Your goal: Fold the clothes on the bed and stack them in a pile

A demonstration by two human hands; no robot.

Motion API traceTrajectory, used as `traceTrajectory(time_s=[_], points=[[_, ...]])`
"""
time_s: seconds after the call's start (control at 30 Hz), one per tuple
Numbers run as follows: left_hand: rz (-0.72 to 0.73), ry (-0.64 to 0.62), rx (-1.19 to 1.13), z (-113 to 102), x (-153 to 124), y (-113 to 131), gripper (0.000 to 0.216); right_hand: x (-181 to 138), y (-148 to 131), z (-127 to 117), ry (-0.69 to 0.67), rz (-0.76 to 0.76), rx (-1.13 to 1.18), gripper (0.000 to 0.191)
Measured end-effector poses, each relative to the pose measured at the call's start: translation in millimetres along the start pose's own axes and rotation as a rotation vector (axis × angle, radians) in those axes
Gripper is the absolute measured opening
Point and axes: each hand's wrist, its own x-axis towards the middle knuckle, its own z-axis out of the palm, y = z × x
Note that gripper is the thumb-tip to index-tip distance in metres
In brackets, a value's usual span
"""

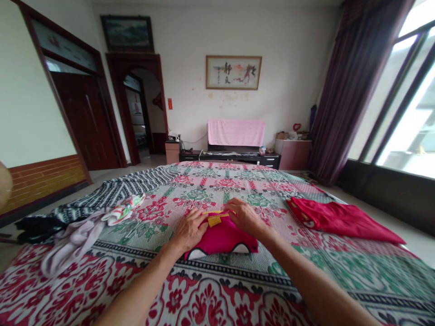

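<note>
A folded magenta garment (217, 237) lies in front of me on the floral bedspread (190, 290). It has a yellow band with dark lettering along its far edge, a yellow tag, and white curved patches with black piping at the near edge. My left hand (192, 228) is closed on its left side near the end of the band. At the other end, my right hand (243, 217) has its fingers curled over the band's far right corner. The fingertips of both hands are partly hidden.
A red folded garment (340, 219) lies on the right. To the left are a black-and-white patterned cloth (125, 190), a pale lilac garment (74, 244) and a white multicoloured cloth (124, 210). Beyond the bed stands a low black cabinet (270, 161) beneath a pink towel (236, 132).
</note>
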Motion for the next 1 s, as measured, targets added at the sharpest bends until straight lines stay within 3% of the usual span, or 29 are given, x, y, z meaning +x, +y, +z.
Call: traceTrajectory(time_s=[0.23, 0.43, 0.67, 0.87, 1.0], points=[[-0.060, -0.017, 0.011, 8, -3, -1, 0.038, 7, 3, 23, -0.147, 0.091, 0.009, 0.028], [-0.113, -0.025, 0.016, 7, -4, 1, 0.047, 12, 10, 31, -0.178, 0.131, -0.047, 0.025], [-0.084, 0.006, 0.026, 4, -5, 3, 0.035, 21, 16, 31, -0.231, 0.257, 0.041, 0.027], [-0.091, -0.034, 0.046, 5, -4, 4, 0.037, 24, 16, 35, -0.250, 0.276, 0.041, 0.021], [-0.092, -0.018, 0.017, 3, -4, 4, 0.038, 20, 15, 38, -0.148, 0.296, -0.008, 0.022]])
